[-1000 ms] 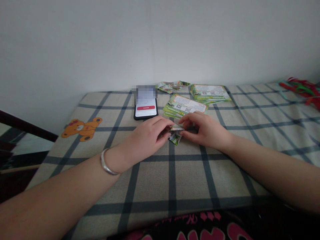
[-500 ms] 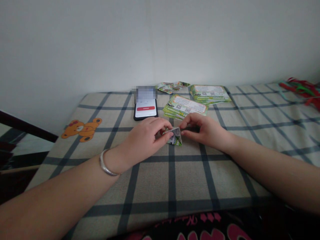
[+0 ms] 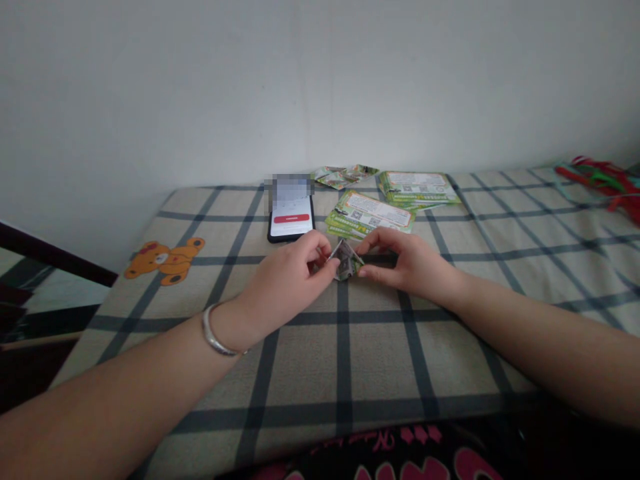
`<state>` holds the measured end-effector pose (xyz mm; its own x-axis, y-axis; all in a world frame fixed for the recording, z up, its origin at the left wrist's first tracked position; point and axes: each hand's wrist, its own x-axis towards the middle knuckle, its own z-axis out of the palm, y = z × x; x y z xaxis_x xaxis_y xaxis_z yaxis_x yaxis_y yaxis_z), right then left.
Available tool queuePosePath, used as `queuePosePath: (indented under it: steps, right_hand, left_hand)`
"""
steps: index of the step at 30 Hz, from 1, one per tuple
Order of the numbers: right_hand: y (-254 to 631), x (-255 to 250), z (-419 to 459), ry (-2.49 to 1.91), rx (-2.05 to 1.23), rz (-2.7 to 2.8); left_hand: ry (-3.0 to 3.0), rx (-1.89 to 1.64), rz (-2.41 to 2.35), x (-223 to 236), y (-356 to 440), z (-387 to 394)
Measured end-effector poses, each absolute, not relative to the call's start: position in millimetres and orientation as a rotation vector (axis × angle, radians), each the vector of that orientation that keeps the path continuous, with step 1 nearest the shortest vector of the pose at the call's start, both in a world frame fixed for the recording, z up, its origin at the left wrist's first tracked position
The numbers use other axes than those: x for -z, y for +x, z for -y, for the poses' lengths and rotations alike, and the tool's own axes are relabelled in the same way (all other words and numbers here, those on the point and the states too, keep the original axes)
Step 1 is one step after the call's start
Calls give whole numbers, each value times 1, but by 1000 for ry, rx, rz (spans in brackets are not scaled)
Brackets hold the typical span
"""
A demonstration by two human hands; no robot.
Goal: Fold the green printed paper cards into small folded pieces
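Note:
Between my hands is a small folded paper (image 3: 345, 260), printed in grey and green, its top edge peaked. My left hand (image 3: 299, 270) pinches its left side between thumb and fingers. At the paper's right corner, my right hand (image 3: 403, 261) has thumb and fingertips closed around the edge. Just beyond the hands lies a small stack of green-and-white printed flyers (image 3: 370, 212). A smartphone (image 3: 291, 223) with a lit screen and a red button lies behind my left hand.
Near the wall are several folded paper pieces (image 3: 345, 175) and a second stack of flyers (image 3: 420, 187). Red and green items (image 3: 605, 180) lie at the far right. A flat teddy bear picture (image 3: 163, 261) is on the checked tablecloth (image 3: 310, 373) at left.
The folded paper has turned in my fingers, from a downward point to a peaked shape. My left hand has shifted slightly; my right hand has closed on the paper's right corner.

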<state>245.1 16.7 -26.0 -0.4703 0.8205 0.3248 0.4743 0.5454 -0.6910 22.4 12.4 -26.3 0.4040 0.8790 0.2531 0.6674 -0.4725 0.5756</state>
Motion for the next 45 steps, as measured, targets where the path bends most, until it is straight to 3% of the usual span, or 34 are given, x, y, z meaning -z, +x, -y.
queuePosePath:
  steps: [13,23,30,45]
  right_hand:
    - [245,26,-15,-1065,-487,2036]
    - [248,23,-16,-947,-352,2244]
    - [249,24,-16,-897,-284,2387]
    - [248,23,-19,-882,-341,2407]
  left_hand:
    - [2413,-684,-1217,25,24,-14]
    - [2317,-824,-1290,31,22,-18]
    - [2411,-733,-1271,26,18,-17]
    - [2321,-711,-1182,29,21,-18]
